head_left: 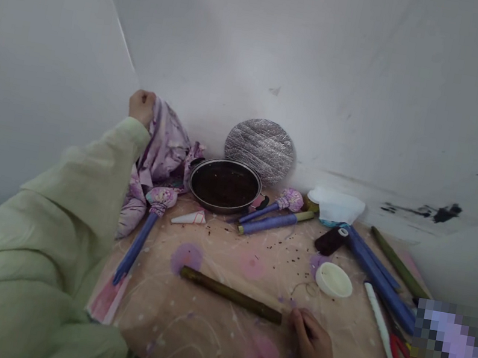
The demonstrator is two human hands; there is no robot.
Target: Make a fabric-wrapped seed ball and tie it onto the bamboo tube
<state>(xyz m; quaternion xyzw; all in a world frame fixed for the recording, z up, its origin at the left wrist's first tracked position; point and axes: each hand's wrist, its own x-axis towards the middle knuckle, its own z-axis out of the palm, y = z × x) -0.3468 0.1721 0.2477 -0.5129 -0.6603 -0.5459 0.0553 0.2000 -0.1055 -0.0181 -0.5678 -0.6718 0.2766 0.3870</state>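
My left hand (141, 106) is raised at the left, closed in a fist at the upper edge of a bunched purple patterned cloth (169, 146), which hangs beside it. My right hand (315, 341) rests low on the right of the table, its fingers curled together. Whatever they hold, if anything, is hidden. Just left of its fingertips, apart from them, lies a brown-green stick-like piece (231, 295). A small white bowl (334, 280) stands beyond my right hand. Close to the cloth is a blue-handled piece with a cloth-wrapped head (136, 247).
A dark pan (224, 187) of dark liquid stands at the back, before a round silver foil disc (261, 148) against the wall. Nearby lie a white cone (190, 217), a blue-wrapped stick (274, 225), a dark thread spool (330, 241) and red-handled scissors (398, 355).
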